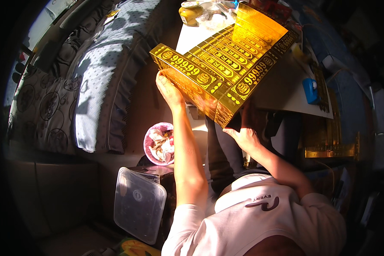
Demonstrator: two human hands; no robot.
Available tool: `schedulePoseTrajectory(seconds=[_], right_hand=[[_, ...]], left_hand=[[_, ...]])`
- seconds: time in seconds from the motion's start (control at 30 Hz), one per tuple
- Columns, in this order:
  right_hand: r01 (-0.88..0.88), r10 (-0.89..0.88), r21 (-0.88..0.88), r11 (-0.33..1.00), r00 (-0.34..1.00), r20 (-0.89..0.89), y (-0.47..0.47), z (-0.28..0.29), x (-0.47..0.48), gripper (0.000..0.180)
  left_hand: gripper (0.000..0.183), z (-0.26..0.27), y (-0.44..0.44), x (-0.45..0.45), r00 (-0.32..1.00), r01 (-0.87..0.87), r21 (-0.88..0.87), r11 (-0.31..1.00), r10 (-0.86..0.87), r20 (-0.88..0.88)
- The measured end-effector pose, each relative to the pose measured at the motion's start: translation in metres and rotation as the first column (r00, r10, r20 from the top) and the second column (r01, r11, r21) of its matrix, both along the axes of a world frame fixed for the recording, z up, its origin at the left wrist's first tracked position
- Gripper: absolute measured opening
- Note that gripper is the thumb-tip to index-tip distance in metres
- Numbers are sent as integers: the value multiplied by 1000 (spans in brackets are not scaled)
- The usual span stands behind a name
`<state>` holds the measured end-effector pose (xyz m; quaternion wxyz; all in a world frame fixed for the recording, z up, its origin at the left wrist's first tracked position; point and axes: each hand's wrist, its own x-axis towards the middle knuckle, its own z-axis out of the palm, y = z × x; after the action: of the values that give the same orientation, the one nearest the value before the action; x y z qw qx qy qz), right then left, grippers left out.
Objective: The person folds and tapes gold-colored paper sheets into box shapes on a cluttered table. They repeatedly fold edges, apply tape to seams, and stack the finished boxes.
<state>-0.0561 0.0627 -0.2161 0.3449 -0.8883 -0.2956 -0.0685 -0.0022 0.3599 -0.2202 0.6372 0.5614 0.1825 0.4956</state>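
A large box-like form of shiny gold-foil card (224, 60) fills the upper middle, tilted, its near corner jutting over the table edge toward me. Printed characters, digits and ornaments cover its strips. My left hand (171, 89) grips the side of its left arm, fingers partly hidden behind the foil. Below the near corner, my right hand (246, 137) holds the underside, with some fingers in shadow. A plain gold sheet (259, 27) stands up at the far end of the form.
Under the form is a white table (281, 99) with a blue tape dispenser (311, 91) at right and a yellow-filled glass jar (190, 13) at the back. A pink waste bin (147, 148), a clear plastic lid (140, 204) and a covered sofa (96, 83) are at left. More gold strips (329, 150) lie at right.
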Motion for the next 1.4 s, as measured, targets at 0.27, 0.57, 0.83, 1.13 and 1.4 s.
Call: schedulePoseTrajectory(seconds=[0.27, 0.57, 0.83, 1.13, 1.4], right_hand=[[-129, 125, 50, 990, 990, 70, -30, 4, 3, 130], [-123, 122, 48, 991, 992, 13, -44, -4, 5, 121], [-126, 135, 114, 985, 988, -73, -47, 0, 3, 121], [-74, 146, 144, 987, 792, -593, -50, 50, -11, 121], [-22, 143, 189, 982, 738, -659, -48, 60, -17, 118]], left_hand=[[52, 9, -49, -16, 939, -269, 259, 928, 312, -141], [59, 15, -70, -13, 934, -295, 206, 933, 327, -144], [61, 14, -74, -14, 941, -276, 230, 933, 311, -133], [62, 22, -70, -29, 975, -204, 163, 965, 215, -51], [65, 31, -102, -41, 985, -93, 249, 964, 125, -115]])
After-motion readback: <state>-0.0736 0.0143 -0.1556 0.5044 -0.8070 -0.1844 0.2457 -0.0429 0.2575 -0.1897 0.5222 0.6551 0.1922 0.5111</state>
